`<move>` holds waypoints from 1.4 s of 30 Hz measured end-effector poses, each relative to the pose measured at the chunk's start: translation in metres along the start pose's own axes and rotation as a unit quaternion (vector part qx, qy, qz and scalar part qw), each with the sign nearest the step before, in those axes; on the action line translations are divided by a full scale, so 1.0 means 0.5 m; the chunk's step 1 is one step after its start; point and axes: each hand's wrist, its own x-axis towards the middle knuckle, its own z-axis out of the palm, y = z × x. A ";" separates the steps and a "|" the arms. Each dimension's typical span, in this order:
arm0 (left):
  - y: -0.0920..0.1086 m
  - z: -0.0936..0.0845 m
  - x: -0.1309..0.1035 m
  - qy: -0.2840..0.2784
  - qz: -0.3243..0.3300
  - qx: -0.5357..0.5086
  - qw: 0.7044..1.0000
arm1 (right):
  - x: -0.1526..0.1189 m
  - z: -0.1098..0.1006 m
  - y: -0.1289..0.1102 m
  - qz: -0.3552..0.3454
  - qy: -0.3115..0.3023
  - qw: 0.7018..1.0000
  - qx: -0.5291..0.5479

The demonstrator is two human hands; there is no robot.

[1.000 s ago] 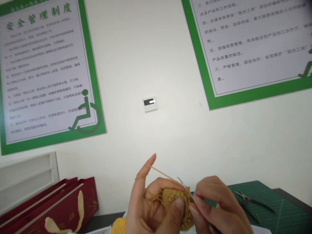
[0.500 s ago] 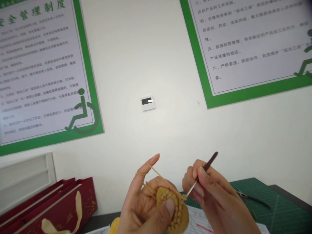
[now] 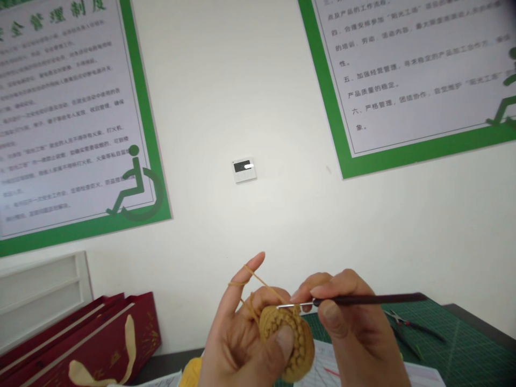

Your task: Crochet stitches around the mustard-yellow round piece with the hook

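The left hand (image 3: 245, 338) is closed around a mustard-coloured piece of crochet (image 3: 305, 346), low in the middle of the view, its thumb pressed on the bumpy stitches. The index finger points up, with yarn (image 3: 265, 283) wound around it and running down to the top of the piece. The right hand (image 3: 355, 328) pinches a hook (image 3: 374, 299) by its dark handle, held nearly level; the metal tip points left and lies at the piece's upper edge.

Behind and below the hands are papers (image 3: 327, 359) with a red mark, partly covered by the right hand and the piece. A yellow ball (image 3: 191, 372) shows just left of the left wrist, mostly hidden.

To the right, a green cutting mat (image 3: 455, 349) lies on the dark table (image 3: 171, 359). On the mat, near the right hand, is a pair of pliers (image 3: 425, 332), partly hidden by that hand. To the left, well apart from the hands, stand red paper bags (image 3: 141, 325) with cream ribbon handles, blocking part of a pale panel (image 3: 44, 285).

On the white wall (image 3: 242, 226) are a small control box (image 3: 244, 176) and two green-edged posters (image 3: 60, 134), one on each side.
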 end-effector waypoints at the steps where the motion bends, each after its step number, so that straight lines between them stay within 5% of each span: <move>1: 0.000 0.000 0.001 -0.003 -0.007 -0.008 1.000 | -0.001 -0.003 0.000 -0.023 -0.008 1.000 -0.019; 7: -0.007 0.003 0.006 0.029 -0.013 0.014 0.999 | -0.009 -0.012 0.003 -0.126 -0.057 0.986 -0.091; 12: -0.007 0.009 0.006 0.042 -0.010 0.009 0.999 | -0.015 -0.003 0.004 -0.161 -0.032 0.982 -0.092; 17: -0.010 0.006 0.006 0.026 -0.012 0.013 1.000 | -0.024 0.029 0.003 -0.111 0.074 0.988 -0.082; 22: -0.012 0.002 0.007 0.028 -0.025 0.002 0.999 | -0.025 0.042 0.001 -0.083 0.094 0.990 -0.058; 33: 0.002 -0.009 0.004 -0.048 -0.040 0.006 0.998 | -0.014 0.025 -0.010 0.145 0.034 0.980 0.129; 42: 0.006 -0.020 0.012 -0.113 -0.074 -0.012 0.991 | -0.003 0.009 -0.019 0.189 -0.011 0.969 0.161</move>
